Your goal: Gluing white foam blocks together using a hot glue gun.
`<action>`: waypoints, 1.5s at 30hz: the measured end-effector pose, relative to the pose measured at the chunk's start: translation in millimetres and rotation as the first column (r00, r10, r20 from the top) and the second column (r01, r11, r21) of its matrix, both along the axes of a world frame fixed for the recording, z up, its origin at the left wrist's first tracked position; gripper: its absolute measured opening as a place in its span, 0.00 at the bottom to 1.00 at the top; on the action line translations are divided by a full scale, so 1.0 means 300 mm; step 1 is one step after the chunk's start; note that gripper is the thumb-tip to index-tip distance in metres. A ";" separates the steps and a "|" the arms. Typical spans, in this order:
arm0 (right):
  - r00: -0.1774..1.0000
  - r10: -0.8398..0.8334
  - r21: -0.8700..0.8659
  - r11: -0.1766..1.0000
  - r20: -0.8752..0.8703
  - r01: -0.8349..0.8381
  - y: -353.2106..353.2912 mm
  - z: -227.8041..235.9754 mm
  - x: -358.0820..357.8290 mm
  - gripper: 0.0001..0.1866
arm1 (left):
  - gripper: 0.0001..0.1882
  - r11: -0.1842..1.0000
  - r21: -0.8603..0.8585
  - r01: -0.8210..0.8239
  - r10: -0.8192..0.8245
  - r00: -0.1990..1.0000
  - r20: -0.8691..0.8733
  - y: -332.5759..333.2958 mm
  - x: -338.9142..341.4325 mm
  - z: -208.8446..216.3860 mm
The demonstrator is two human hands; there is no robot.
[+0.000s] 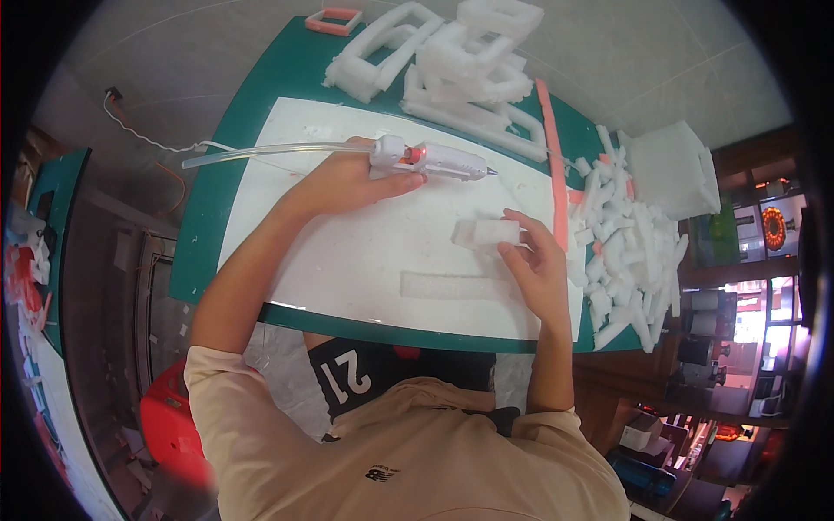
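White board (pixel 339 269): our right hand (pixel 540 271) pinches a foam block (pixel 496 231); beyond, leftward, our left hand (pixel 340 186) clasps a crosswise glue gun (pixel 448 161).

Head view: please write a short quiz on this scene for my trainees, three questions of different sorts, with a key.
1. Multiple choice: what does the left hand hold?
(a) a pair of scissors
(b) a glue gun
(c) a ruler

2. True or false: the glue gun's nozzle points toward the person's right.

3. Short answer: which lies farther right in the picture, the long pink strip or the heap of white foam scraps?

Key: 1. (b); 2. True; 3. The heap of white foam scraps.
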State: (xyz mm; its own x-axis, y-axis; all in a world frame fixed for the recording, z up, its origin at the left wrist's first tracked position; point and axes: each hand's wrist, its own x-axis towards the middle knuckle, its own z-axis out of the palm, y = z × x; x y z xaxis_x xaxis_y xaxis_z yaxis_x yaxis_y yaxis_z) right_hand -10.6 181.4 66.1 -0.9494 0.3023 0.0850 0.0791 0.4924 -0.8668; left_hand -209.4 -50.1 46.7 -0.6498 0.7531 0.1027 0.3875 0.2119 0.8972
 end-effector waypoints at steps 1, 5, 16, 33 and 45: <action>1.000 -0.003 0.005 1.000 -0.002 0.003 0.001 0.000 -0.001 0.21 | 0.24 1.000 -0.006 0.013 -0.013 1.000 0.003 0.003 0.000 0.008; 1.000 0.007 0.088 0.996 0.023 -0.009 -0.009 0.023 -0.001 0.22 | 0.24 0.999 -0.037 0.029 -0.029 1.000 0.012 0.004 0.002 0.026; 0.997 0.068 0.313 0.947 0.022 -0.072 -0.067 0.042 -0.029 0.23 | 0.23 1.000 -0.007 0.012 -0.012 0.997 -0.074 0.005 -0.005 -0.008; 0.988 0.142 0.420 0.894 0.061 -0.154 -0.082 0.037 -0.028 0.21 | 0.29 0.992 -0.055 -0.114 0.119 0.988 0.095 -0.010 -0.030 0.017; 0.988 0.143 0.458 0.876 0.052 -0.151 -0.097 0.024 -0.032 0.17 | 0.27 0.994 0.010 -0.111 0.110 0.991 0.071 -0.005 -0.039 -0.013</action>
State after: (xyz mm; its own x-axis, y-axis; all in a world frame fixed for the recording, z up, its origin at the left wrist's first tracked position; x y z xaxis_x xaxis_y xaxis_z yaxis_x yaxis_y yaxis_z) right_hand -20.1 152.3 73.2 -0.9823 0.0898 0.1644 -0.0134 0.8416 -0.5399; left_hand -220.9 -51.6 42.9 -0.7353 0.6748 0.0637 0.2981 0.2375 0.9245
